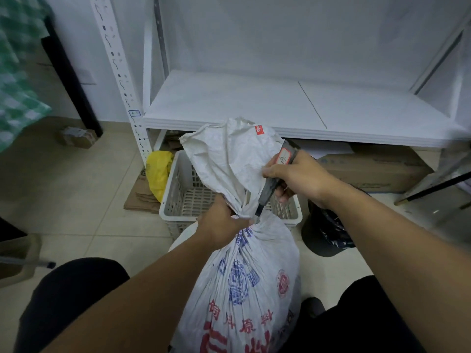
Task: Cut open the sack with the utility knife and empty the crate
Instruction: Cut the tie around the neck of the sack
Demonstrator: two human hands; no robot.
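Observation:
A white woven sack (pixel 244 281) with blue and red print stands between my knees, tied off at a gathered neck. My left hand (pixel 221 225) grips that neck from the left. My right hand (pixel 293 177) holds a grey utility knife (pixel 274 179), its tip pointing down at the tie on the neck's right side. The sack's loose top flares up above the tie. Behind the sack sits a grey slotted plastic crate (pixel 178 197) on the floor; its inside is partly hidden by the sack.
A white metal shelf (pixel 254 105) stands behind the crate. A yellow bag (pixel 158 171) and flat cardboard lie left of the crate. A cardboard box (pixel 377 169) sits under the shelf at right. A dark bag (pixel 323 233) rests on the floor.

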